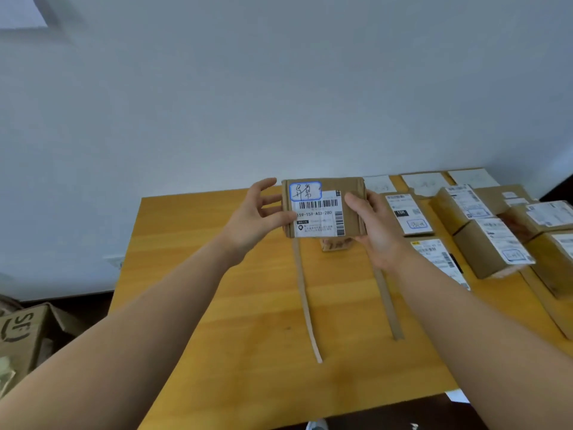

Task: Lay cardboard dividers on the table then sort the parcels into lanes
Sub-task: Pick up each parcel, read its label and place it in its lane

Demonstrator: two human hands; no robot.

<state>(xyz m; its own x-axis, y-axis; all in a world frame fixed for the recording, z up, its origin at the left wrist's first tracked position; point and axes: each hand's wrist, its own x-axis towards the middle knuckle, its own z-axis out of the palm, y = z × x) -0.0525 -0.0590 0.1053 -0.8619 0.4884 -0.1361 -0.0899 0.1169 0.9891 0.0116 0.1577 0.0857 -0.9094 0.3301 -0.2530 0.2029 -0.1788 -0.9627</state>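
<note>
- Pale grey wall (279,88) fills the upper half of the frame; a lighter patch in its upper left corner is cut off and too blurred to identify.
- At the lower left edge a brown carton (24,336) printed "SF" sits partly out of frame on a dark floor.
- A small cardboard tag (336,244) shows just below the held parcel; it is mostly covered and its writing cannot be read.
- At the right edge a cluster of labelled brown boxes (493,246) is crowded together, the outermost cut off by the frame, their labels too small to read.
- White paper sheets (424,181) lie in a row along the far edge, behind those boxes.
- The yellow wooden surface (217,336) stands against the wall and runs from the centre to the right of the frame.
- Two cardboard dividers lie on it as thin strips running toward the viewer: the left divider (305,299), slightly curved, and the right divider (386,299), whose far end is hidden by the right wrist.
- Both bare forearms reach in from the bottom corners and meet at mid-frame.
- The parcel (322,207), a flat brown box with a barcode label and a blue-outlined handwritten mark, is held up in the air above the far end of the lane between the dividers, its label facing the camera.
- The left hand (254,225) pinches its left edge with the thumb on the label, upper fingers spread loosely.
- The right hand (375,231) grips its right edge, thumb in front and fingers wrapped out of sight behind.
</note>
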